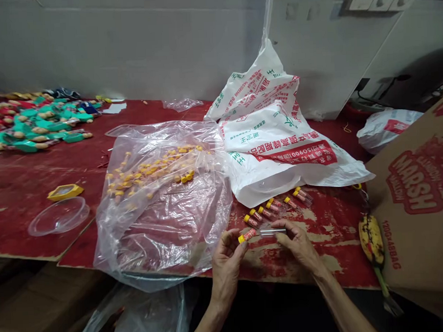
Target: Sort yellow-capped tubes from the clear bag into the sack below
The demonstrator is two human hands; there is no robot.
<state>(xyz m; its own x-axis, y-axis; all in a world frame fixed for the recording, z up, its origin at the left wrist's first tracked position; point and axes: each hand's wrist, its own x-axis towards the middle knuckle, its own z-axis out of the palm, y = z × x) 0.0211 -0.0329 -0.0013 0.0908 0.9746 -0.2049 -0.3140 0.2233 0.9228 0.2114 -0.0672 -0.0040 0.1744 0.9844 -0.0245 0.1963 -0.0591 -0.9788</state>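
Note:
My left hand (229, 254) pinches a small piece with a yellow cap and red body (246, 236) at the table's front edge. My right hand (296, 241) pinches a clear tube (273, 231), its open end facing the yellow-capped piece. The two parts are close together, nearly end to end. Just behind my hands lies a row of several finished yellow-capped tubes (274, 207) on the worn red table (319, 230).
A large clear plastic bag (160, 208) holding several yellow-capped pieces lies left of my hands. A white printed bag (275, 139) sits behind. A cardboard box (421, 196) and a spotted banana (371, 237) are at right. A clear bowl (58, 217) and green toys (39, 127) lie far left.

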